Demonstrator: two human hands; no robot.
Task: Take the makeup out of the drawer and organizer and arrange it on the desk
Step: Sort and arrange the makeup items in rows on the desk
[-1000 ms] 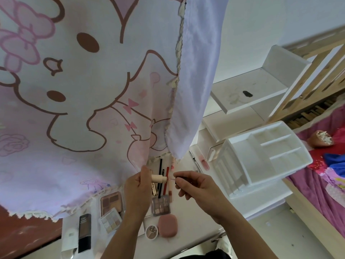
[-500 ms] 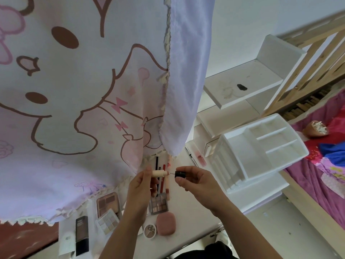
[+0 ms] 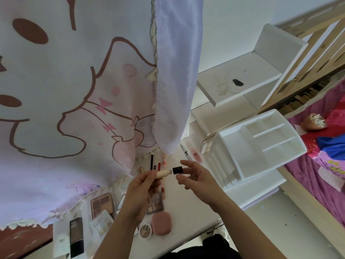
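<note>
While the left hand [image 3: 139, 186] grasped a beige concealer tube [image 3: 163, 173], the right hand [image 3: 196, 176] pinched its black cap [image 3: 177, 170], above an eyeshadow palette [image 3: 155, 203] beneath both.

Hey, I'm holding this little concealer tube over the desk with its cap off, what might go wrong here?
1. The black cap sits in the right hand fingertips; it may drop among the makeup below.
2. The open beige concealer tube in the left hand could smear the hanging pink cartoon curtain close by.
</note>
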